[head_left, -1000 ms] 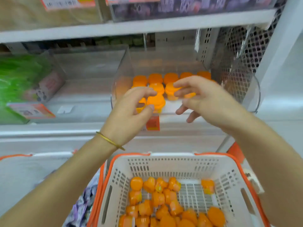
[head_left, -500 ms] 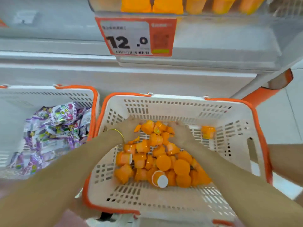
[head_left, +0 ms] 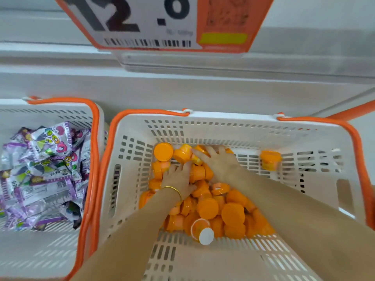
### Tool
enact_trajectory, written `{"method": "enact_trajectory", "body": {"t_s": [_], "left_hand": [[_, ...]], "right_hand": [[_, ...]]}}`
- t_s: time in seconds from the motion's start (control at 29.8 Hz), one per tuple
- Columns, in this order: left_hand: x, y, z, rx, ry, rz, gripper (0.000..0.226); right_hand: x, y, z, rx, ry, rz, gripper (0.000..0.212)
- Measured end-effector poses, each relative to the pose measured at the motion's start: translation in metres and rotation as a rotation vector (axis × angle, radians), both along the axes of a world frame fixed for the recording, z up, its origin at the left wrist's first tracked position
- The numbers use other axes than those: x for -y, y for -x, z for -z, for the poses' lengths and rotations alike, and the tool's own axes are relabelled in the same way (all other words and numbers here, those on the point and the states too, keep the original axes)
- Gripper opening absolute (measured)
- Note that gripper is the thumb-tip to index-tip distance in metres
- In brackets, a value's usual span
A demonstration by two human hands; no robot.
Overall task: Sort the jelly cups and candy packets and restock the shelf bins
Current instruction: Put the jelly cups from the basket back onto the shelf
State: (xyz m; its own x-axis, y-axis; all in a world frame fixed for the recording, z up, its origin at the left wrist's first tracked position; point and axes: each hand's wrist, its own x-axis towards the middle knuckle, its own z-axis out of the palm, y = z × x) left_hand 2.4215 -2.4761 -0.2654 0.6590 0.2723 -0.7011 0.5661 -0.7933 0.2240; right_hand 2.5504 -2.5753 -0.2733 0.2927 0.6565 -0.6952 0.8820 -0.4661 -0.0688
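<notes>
Head view: right hand (head_left: 220, 162) lies spread over jelly cups (head_left: 232, 213), left hand (head_left: 178, 178) beside it, grip unclear; best scoop several beneath both.

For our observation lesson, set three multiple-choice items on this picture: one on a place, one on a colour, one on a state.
1. Where are the left hand and the right hand?
A. On the jelly cups in the right basket
B. On the shelf edge
C. On the floor

2. What colour are the candy packets in the left basket?
A. Orange
B. Purple and white
C. Green

3. How is the jelly cup showing its white end placed?
A. Tipped over at the near edge of the pile
B. Upright, apart from the pile
C. Lifted in a hand

Answers:
1 A, both hands are down among the orange cups.
2 B, the wrappers are purple and white.
3 A, its white end faces the camera and neither hand is near it.
</notes>
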Motion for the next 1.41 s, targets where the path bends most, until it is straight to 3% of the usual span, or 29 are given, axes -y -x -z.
{"method": "enact_trajectory", "body": {"t_s": [0.13,0.27,0.4,0.47,0.64,0.81,0.87,0.97,1.07,1.28,1.41], "left_hand": [[-0.004,0.000,0.007,0.032,0.002,-0.021,0.082],[0.001,-0.006,0.008,0.014,-0.049,-0.013,0.076],[0.004,-0.005,0.008,0.098,-0.064,-0.109,0.067],[0.004,-0.004,0.006,0.132,-0.044,-0.115,0.064],[0.012,-0.008,-0.002,0.045,-0.032,0.041,0.070],[0.020,-0.019,0.000,0.068,-0.013,0.053,0.066],[0.022,-0.020,0.003,0.089,0.013,0.024,0.069],[0.024,-0.015,0.012,0.098,0.019,0.023,0.076],[0.027,-0.014,0.018,0.095,-0.011,0.023,0.075],[0.046,-0.026,0.015,0.168,0.060,-0.383,0.062],[0.052,-0.027,0.016,0.198,0.068,-0.483,0.059]], "right_hand": [[0.008,-0.015,0.000,-0.068,-0.074,-0.110,0.098],[0.029,-0.022,-0.003,-0.152,-0.110,-0.074,0.087],[0.050,-0.019,-0.009,-0.128,-0.351,0.321,0.077],[0.057,-0.016,-0.006,-0.055,-0.297,0.358,0.084],[0.053,-0.009,0.009,-0.308,-0.243,0.727,0.098],[0.045,-0.009,0.009,-0.319,-0.130,0.554,0.078],[0.051,-0.007,0.010,-0.355,-0.114,0.580,0.071],[0.068,-0.005,0.007,-0.423,-0.101,0.699,0.077],[0.083,0.009,0.005,-0.333,-0.080,0.598,0.080],[0.087,0.025,0.002,-0.185,-0.092,0.545,0.081],[0.085,0.023,0.004,-0.194,-0.078,0.541,0.073]]}}
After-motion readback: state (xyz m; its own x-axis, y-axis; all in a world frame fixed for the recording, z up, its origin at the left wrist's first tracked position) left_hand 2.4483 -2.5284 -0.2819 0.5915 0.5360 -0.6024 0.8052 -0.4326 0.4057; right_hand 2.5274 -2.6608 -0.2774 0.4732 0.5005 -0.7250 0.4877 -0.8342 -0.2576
